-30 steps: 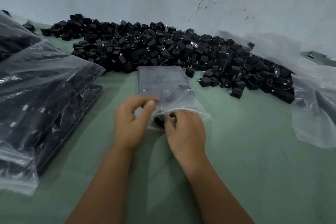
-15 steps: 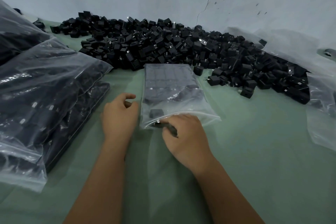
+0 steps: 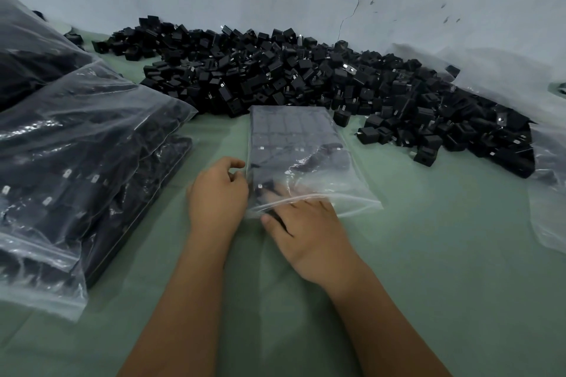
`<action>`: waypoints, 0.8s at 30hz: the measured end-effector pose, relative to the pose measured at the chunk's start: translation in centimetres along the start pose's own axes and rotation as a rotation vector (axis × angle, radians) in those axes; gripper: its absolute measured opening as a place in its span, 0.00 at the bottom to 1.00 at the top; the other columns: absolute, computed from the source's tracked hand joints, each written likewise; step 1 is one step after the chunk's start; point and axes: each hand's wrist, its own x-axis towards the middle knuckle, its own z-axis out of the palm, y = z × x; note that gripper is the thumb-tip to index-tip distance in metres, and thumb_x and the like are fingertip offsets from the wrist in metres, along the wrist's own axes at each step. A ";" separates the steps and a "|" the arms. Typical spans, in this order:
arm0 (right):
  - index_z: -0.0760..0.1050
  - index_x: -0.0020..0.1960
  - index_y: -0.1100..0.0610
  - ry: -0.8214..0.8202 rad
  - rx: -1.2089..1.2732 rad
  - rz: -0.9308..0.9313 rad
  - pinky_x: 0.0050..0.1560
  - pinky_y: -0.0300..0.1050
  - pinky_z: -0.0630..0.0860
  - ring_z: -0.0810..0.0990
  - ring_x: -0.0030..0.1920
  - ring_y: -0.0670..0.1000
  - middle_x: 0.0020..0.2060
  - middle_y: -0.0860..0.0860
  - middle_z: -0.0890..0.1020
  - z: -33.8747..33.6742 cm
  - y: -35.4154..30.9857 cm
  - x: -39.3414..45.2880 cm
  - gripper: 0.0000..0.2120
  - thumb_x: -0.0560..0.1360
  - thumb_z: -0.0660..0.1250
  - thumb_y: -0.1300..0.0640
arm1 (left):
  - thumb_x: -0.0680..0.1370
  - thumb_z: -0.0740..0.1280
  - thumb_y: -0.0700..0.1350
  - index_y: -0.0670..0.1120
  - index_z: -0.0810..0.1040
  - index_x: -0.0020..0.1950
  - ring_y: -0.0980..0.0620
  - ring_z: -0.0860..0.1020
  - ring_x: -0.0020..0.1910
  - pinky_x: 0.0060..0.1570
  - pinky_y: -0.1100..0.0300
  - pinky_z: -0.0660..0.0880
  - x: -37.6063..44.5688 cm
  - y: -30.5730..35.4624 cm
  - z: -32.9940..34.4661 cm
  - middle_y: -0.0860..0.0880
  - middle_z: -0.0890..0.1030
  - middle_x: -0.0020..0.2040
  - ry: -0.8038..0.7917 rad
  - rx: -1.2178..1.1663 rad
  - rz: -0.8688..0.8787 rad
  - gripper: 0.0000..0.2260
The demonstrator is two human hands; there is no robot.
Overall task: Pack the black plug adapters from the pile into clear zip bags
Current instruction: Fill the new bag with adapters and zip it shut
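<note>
Here, at the middle of the frame, the right hand (image 3: 309, 236) is reaching its fingers into the mouth of the zip bag (image 3: 294, 147), seemingly pinching an adapter, though blur hides it. The left hand (image 3: 216, 202) is resting, fingers curled, against the bag's edge. The adapter pile (image 3: 306, 76) is lying behind on the tabletop (image 3: 428, 254); filled bags (image 3: 76, 168) are stacked at left.

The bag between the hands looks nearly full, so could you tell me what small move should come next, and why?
Probably slide the right hand out of the bag: its fingers are inside the open mouth and the rows look full.
</note>
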 end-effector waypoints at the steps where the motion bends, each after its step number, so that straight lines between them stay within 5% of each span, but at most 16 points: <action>1: 0.74 0.63 0.45 0.007 0.008 -0.001 0.58 0.47 0.63 0.75 0.57 0.52 0.56 0.46 0.80 0.0 0.0 0.3 0.17 0.79 0.53 0.43 | 0.78 0.62 0.42 0.52 0.80 0.57 0.42 0.79 0.47 0.57 0.46 0.73 0.1 -0.1 0.1 0.48 0.82 0.40 0.002 0.030 0.009 0.11; 7: 0.70 0.69 0.47 0.006 0.009 -0.020 0.64 0.51 0.67 0.73 0.62 0.54 0.68 0.44 0.71 0.2 -0.3 1.4 0.23 0.77 0.51 0.44 | 0.79 0.60 0.41 0.53 0.79 0.59 0.40 0.77 0.49 0.57 0.46 0.72 0.3 -0.8 0.5 0.43 0.81 0.40 0.003 0.092 0.037 0.13; 19: 0.69 0.69 0.48 -0.007 -0.064 -0.047 0.64 0.49 0.63 0.67 0.63 0.54 0.66 0.47 0.70 0.3 -0.2 1.7 0.19 0.79 0.54 0.47 | 0.76 0.60 0.40 0.52 0.79 0.56 0.43 0.79 0.46 0.53 0.47 0.75 0.4 -0.8 0.4 0.47 0.82 0.39 0.040 -0.018 -0.005 0.14; 24: 0.72 0.65 0.47 0.001 -0.028 -0.057 0.66 0.51 0.65 0.68 0.66 0.53 0.67 0.48 0.71 0.2 -0.1 1.2 0.19 0.78 0.52 0.44 | 0.73 0.56 0.41 0.56 0.73 0.49 0.64 0.71 0.27 0.34 0.59 0.68 0.1 0.0 -0.5 0.47 0.82 0.44 0.180 -0.458 -0.096 0.12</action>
